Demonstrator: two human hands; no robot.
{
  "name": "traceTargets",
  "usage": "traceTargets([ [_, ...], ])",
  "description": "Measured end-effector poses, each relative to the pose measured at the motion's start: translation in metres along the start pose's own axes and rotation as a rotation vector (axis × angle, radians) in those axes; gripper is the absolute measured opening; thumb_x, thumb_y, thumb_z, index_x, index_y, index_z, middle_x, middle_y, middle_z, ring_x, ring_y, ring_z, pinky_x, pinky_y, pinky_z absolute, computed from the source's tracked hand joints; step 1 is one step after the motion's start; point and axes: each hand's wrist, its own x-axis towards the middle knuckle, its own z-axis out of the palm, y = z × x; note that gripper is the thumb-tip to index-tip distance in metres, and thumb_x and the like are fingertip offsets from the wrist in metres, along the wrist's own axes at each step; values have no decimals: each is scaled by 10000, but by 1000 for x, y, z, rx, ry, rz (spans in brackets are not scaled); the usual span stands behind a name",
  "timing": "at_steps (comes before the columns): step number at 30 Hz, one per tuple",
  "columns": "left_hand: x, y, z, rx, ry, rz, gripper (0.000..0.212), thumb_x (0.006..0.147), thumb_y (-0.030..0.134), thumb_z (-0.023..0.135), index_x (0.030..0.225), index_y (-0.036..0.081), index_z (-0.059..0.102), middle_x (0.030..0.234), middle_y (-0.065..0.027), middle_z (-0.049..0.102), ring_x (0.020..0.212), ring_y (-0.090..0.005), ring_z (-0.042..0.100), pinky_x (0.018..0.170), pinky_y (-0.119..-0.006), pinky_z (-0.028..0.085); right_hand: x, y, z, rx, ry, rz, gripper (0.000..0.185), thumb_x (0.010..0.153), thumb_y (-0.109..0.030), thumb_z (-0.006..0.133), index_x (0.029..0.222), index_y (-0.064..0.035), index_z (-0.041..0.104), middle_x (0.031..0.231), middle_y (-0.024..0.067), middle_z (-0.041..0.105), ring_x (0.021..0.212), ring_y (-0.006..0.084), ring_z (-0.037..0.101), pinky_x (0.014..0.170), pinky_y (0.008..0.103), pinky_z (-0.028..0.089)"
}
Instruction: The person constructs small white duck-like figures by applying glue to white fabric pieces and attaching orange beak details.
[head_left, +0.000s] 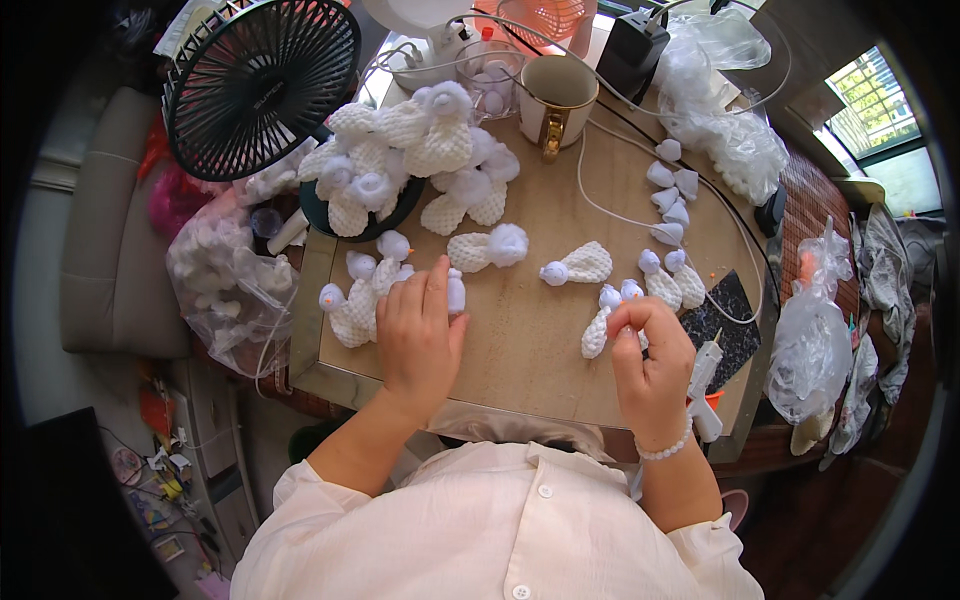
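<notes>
My left hand (421, 334) lies palm down over a group of small white crocheted dolls at the left of the table; its palm side is hidden. Several doll heads (331, 298) with orange noses show beside it. My right hand (651, 360) is raised with thumb and forefinger pinched together; whether something small is between them is unclear. Just behind it lie crocheted pieces with pale round heads (610, 297). A crocheted piece with a drawn face (589, 262) and one with a fluffy head (487, 248) lie mid-table. A white glue gun (703, 390) stands right of my right hand.
A heap of crocheted dolls (439, 127) lies at the back left beside a dark fan (262, 90). A mug (559, 105), white cables and a black adapter (631, 52) are at the back. Several pale cone-like pieces (664, 199) and a dark speckled tile (721, 330) lie right.
</notes>
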Motion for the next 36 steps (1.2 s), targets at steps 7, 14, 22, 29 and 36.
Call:
traceTargets([
  [7, 4, 23, -3, -134, 91, 205, 529, 755, 132, 771, 1234, 20, 576, 1109, -148, 595, 1047, -349, 555, 911, -428, 422, 34, 48, 41, -675, -95, -306, 348, 757, -33, 642, 1104, -26, 633, 1135, 167, 607, 1190, 322, 530, 1010, 448, 392],
  [14, 10, 45, 3, -690, -230, -55, 152, 860, 147, 717, 934, 23, 670, 803, -84, 613, 703, -261, 580, 619, -331, 458, 22, 17, 34, -457, -15, -369, 225, 680, -50, 701, 881, -67, 602, 893, 91, 630, 998, 284, 605, 943, 431, 424],
  [22, 12, 78, -24, -1123, -442, 650, 133, 814, 128, 755, 873, 55, 661, 760, -62, 550, 718, -257, 562, 632, -377, 457, -28, 19, 7, -52, 156, 101, 262, 742, -78, 805, 949, -30, 652, 810, 128, 649, 702, 266, 623, 613, 354, 498],
  [29, 6, 96, 17, -1189, -370, 276, 460, 866, 89, 720, 1276, -5, 533, 1184, -143, 605, 1127, -272, 560, 981, -374, 435, -57, -3, -23, 44, 34, -37, 285, 792, 67, 660, 1076, 51, 647, 913, 167, 671, 829, 333, 654, 748, 378, 531],
  [36, 5, 99, 9, -1188, -531, 212, 394, 932, -64, 577, 1317, -12, 515, 1166, -117, 626, 1042, -164, 611, 900, -301, 506, -107, 41, -100, -776, -53, 175, 554, 669, 90, 568, 1222, 72, 547, 1183, 228, 589, 1124, 397, 562, 988, 480, 444],
])
